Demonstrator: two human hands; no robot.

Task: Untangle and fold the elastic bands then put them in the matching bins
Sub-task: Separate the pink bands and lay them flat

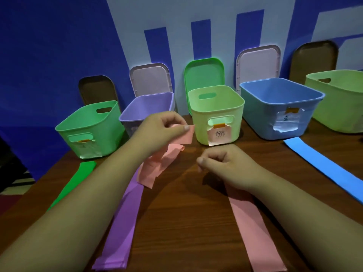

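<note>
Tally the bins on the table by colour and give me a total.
Green bin: 1
Purple bin: 1
Pale yellow-green bins: 2
Blue bin: 1
Total: 5

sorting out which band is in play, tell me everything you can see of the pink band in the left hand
The pink band is a thin, flat, matte strip that looks like stretchy rubber. The left hand pinches its squared end, raised in front of the yellow-green bin. Below the hand it sags in twisted, crumpled folds to the wooden table, its lower part lying over the purple band. Whether it joins the flat pink strip to the right cannot be told.
</note>
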